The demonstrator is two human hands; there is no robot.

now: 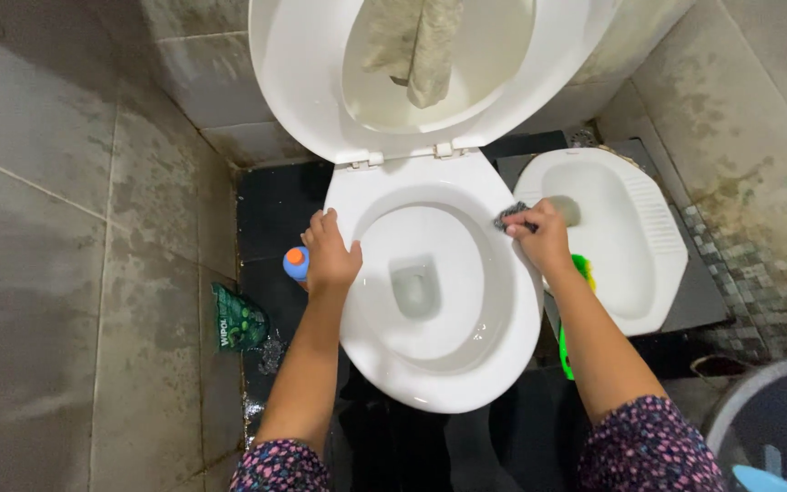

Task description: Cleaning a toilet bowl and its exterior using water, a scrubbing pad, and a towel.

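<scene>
Right there — scrubber in right hand

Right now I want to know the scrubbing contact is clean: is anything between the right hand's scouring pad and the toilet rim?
Nothing visible. The right hand presses the dark scouring pad straight onto the toilet rim. The left hand rests on the opposite side of the rim, out of the way.

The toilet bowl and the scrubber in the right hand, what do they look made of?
Toilet bowl: likely glazed ceramic, white and glossy with light reflections. Scrubber in the right hand: dark grey, tangled texture, perhaps steel wool or a rough synthetic pad; too small to tell.
</scene>
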